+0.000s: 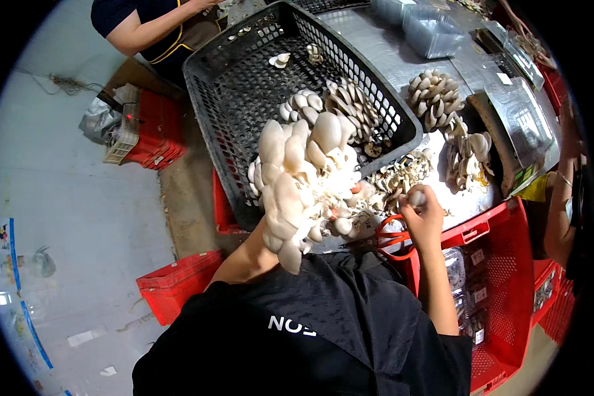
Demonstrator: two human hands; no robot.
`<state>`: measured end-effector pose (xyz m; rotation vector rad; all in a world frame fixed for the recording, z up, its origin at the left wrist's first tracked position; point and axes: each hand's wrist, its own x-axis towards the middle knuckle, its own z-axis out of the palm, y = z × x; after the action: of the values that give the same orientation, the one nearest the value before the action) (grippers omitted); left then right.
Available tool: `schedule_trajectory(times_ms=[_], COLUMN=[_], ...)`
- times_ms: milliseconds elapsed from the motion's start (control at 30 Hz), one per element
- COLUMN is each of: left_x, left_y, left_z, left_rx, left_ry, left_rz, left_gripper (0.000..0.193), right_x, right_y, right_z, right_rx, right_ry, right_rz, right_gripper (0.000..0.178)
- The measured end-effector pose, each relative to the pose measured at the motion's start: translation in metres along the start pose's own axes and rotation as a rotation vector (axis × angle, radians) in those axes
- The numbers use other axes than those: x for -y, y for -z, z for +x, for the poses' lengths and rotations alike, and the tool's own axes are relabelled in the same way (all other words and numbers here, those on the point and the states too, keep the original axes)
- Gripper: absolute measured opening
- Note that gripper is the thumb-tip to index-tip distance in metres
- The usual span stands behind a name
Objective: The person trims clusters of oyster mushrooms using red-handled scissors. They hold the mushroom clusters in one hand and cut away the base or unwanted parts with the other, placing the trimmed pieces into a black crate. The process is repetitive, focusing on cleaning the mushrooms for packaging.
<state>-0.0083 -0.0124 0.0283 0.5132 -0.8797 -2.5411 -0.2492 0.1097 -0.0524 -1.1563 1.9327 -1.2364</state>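
Observation:
A large cluster of pale grey oyster mushrooms (290, 181) is held up over the near end of the black crate (208, 142). My left hand (355, 189) grips it from beneath; only reddish fingertips show among the stems, and the rest is hidden by the caps. To the right, my right hand (424, 214) is closed, with a small grey-white mushroom (416, 197) between its fingers. Red scissor handles (391, 236) show just left of that wrist; whether the hand bears them I cannot tell. Mushroom trimmings (402, 173) lie heaped beyond my right hand.
More mushroom clusters lie in the crate and on the metal table (369, 39), including a grey cluster (435, 99). Clear plastic trays (432, 33) are stacked at the back. A red crate (508, 277) with packed trays stands at right. Co-workers stand at far left (148, 30) and right.

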Motion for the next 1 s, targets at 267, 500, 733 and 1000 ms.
schedule_trajectory(times_ms=[267, 500, 733, 1000], left_x=[0.027, 0.067, 0.040, 0.027], left_y=[-0.007, 0.041, 0.007, 0.000], left_z=[0.000, -0.025, -0.012, 0.000], left_rx=[-0.060, -0.259, -0.218, -0.186], left_ry=[-0.293, -0.039, -0.123, -0.158], left_rz=[0.956, 0.759, 0.518, 0.377], left_gripper=[0.040, 0.031, 0.033, 0.037], right_x=[0.058, 0.102, 0.104, 0.100], right_y=[-0.014, -0.004, 0.003, 0.021], right_z=[-0.005, 0.017, 0.016, -0.002], right_rx=[-0.008, 0.157, 0.234, 0.501], right_ry=[0.492, 0.817, 0.682, -0.055], right_rz=[0.203, 0.046, -0.035, 0.790], right_gripper=[0.020, 0.032, 0.021, 0.011])
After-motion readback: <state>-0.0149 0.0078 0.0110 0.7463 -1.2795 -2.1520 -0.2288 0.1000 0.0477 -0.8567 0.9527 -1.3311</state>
